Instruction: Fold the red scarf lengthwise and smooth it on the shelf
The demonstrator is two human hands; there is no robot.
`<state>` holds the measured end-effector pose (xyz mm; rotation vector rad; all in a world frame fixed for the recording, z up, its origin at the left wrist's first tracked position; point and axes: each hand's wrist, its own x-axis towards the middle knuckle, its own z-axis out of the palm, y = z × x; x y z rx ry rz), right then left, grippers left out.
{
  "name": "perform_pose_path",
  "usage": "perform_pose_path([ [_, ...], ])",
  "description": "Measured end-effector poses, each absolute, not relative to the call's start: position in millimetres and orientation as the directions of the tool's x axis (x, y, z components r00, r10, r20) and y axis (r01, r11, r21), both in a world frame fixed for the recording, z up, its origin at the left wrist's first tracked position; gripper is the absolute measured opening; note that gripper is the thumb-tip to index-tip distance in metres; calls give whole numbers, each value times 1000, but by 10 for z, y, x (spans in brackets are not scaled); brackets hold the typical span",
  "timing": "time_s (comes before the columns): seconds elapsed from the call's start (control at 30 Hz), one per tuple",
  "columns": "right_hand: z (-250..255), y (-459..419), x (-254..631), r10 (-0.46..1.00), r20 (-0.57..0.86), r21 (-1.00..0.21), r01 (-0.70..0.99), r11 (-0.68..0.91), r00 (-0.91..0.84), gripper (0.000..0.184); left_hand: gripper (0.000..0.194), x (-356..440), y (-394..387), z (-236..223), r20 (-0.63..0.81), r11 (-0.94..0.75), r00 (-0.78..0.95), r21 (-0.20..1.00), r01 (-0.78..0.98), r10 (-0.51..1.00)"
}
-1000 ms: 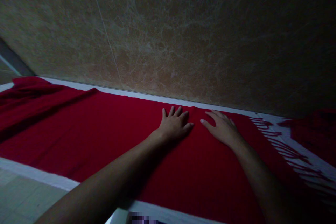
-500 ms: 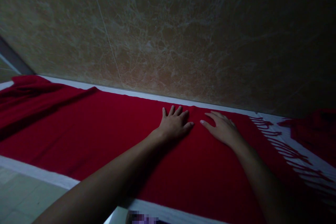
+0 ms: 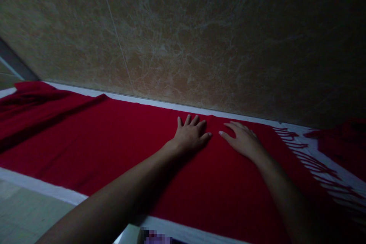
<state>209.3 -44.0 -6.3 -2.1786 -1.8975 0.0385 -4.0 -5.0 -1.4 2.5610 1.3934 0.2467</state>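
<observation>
in the head view, the left hand (image 3: 190, 135) and the right hand (image 3: 243, 141) lie flat and spread, fingers apart, on a red fringed cloth (image 3: 94, 148), close beside each other and pinching nothing. the cloth runs across the middle of the view below a marble wall (image 3: 185, 38) at 12 o'clock, with a bunched fold (image 3: 28, 103) at 10 o'clock and white-backed fringe (image 3: 314, 164) at 3 o'clock. a white band (image 3: 42, 187) edges it at 8 o'clock, though in this dim light it may be a sheet or a ledge.
</observation>
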Motion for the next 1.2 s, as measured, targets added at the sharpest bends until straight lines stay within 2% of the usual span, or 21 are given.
perform_pose_path([
  [0.6,-94,-422,2140,968,207,-215,972,-95,140,49,69,-36,-41,-29,48,-531,540,272,803,840],
  [1.1,-77,-415,2127,975,155,-211,969,-127,162,53,70,-39,-39,-42,55,-536,544,278,797,837],
  [1.2,-64,-419,2117,979,106,-199,968,-150,174,55,69,-38,-33,-48,56,-538,545,279,796,836],
])
